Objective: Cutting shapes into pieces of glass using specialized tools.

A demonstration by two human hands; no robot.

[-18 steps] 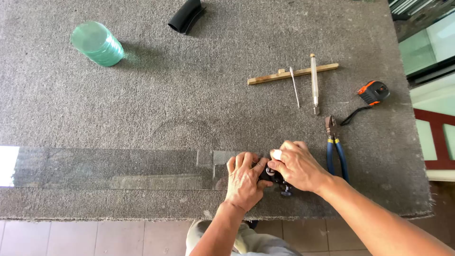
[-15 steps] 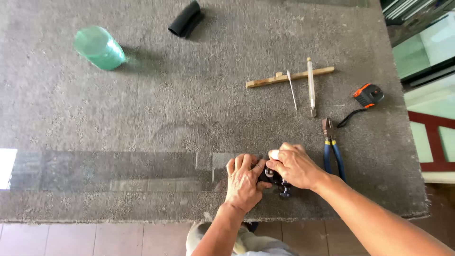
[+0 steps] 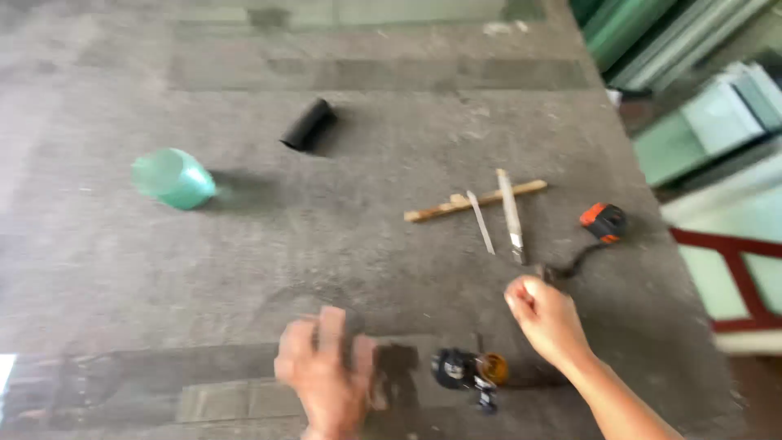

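A long strip of glass [image 3: 147, 383] lies flat along the near edge of the worktop [image 3: 326, 244], running from the left edge toward the middle. The left hand [image 3: 326, 383] rests palm down on the right end of that strip, fingers [image 3: 330, 326] straight, lying close together and pointing toward the far edge; the hand is blurred, so whether it presses hard cannot be told. Just to its right, on the worktop near the near edge, lies a small black tool with a brass-coloured end [image 3: 471, 371], touching neither hand. It sits between the two hands, a little nearer the right wrist than the left fingers.

The right hand [image 3: 544, 319] hangs above the worktop, lifted clear of the tool, with its forearm coming in from the near right corner. Its fingers are curled loosely into a fist; whether they pinch anything cannot be told.

Counting from the left: one green plastic cup [image 3: 173, 178] on its side toward the far left, one short black tube [image 3: 307, 124] beyond it, one wooden stick [image 3: 475, 200] crossed by two thin metal rods [image 3: 511, 213], and one black and orange tape measure [image 3: 604, 222] near the right edge. Two hands, one strip of glass, one small tool.
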